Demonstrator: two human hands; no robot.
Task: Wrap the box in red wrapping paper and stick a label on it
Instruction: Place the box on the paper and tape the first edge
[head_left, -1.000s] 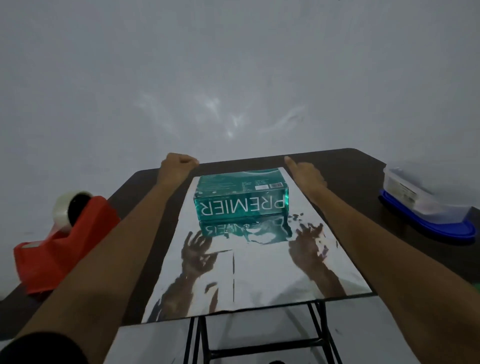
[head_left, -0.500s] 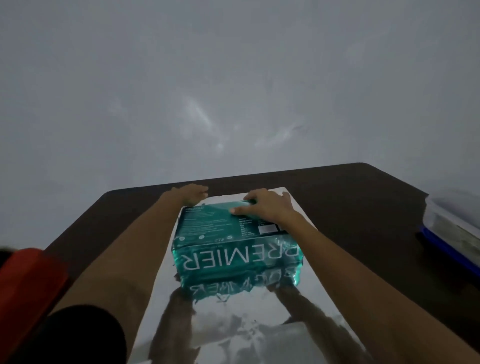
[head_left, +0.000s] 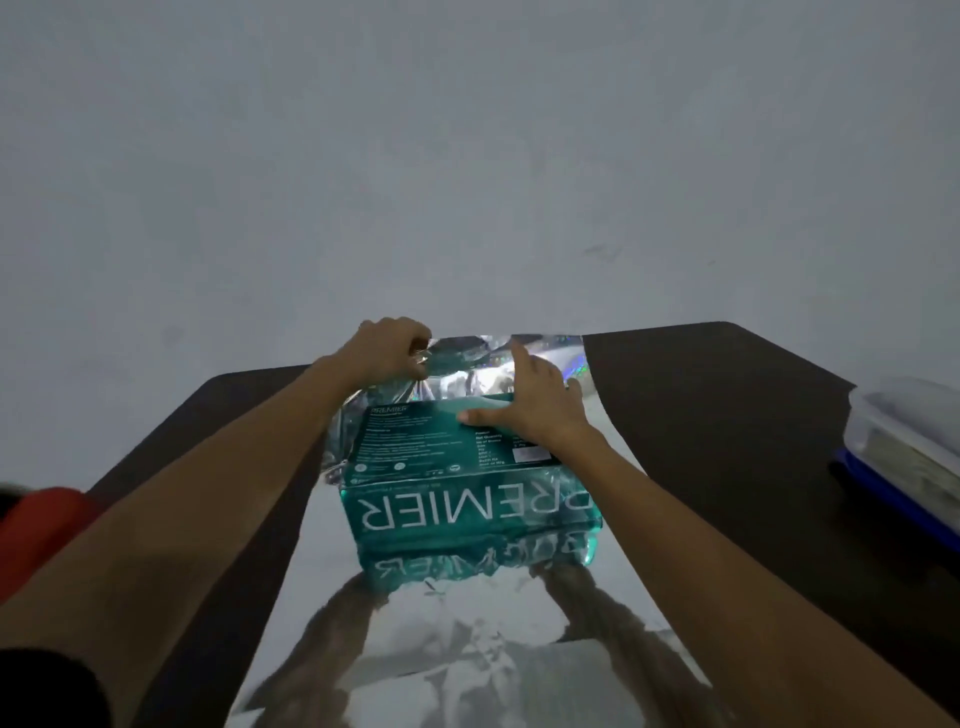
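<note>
Paper (head_left: 332, 545) looks thin, slick and crease-prone, so my left hand (head_left: 387, 351) pinches its raised far edge, while my right hand (head_left: 535, 410) presses open-fingered on the probably light, soft-sided box (head_left: 467, 509) sitting mid-sheet on the table (head_left: 701, 415).

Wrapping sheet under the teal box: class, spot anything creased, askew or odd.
The wrapping sheet shows silver, not red; its far edge is crumpled where the left hand pinches it up behind the teal box.
</note>
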